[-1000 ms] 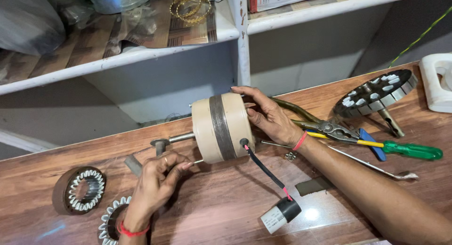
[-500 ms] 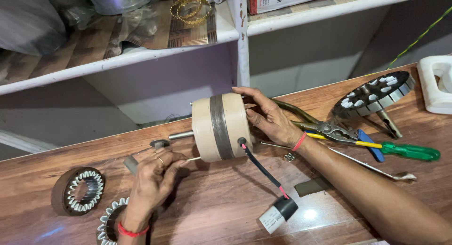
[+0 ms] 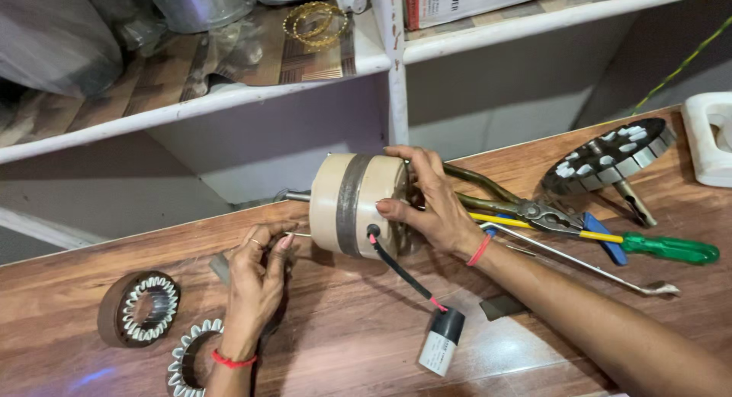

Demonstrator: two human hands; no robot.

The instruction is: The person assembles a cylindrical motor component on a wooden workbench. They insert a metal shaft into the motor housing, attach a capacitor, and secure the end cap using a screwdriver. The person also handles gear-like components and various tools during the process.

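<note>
A cream cylindrical motor (image 3: pixel 354 202) with a grey band around its middle lies on its side on the wooden table (image 3: pixel 366 328). My right hand (image 3: pixel 431 202) grips its right end, thumb on the front. My left hand (image 3: pixel 255 271) is at its left face, with fingertips pinched on a thin rod (image 3: pixel 301 234) that sticks out below the steel shaft (image 3: pixel 293 195). A black cable (image 3: pixel 396 267) runs from the motor down to a black-and-white capacitor (image 3: pixel 441 342) lying on the table.
Two wound stator rings (image 3: pixel 141 307) (image 3: pixel 191 359) lie at front left. To the right are pliers (image 3: pixel 534 210), a green-handled screwdriver (image 3: pixel 667 248), a bent metal rod (image 3: pixel 595 263), a slotted rotor disc (image 3: pixel 610 153) and a white socket block (image 3: pixel 709 134). White shelves (image 3: pixel 229 99) stand behind.
The motor's shaft end has swung up and back a little. My left hand has risen closer to the motor's left face. My right hand keeps its grip.
</note>
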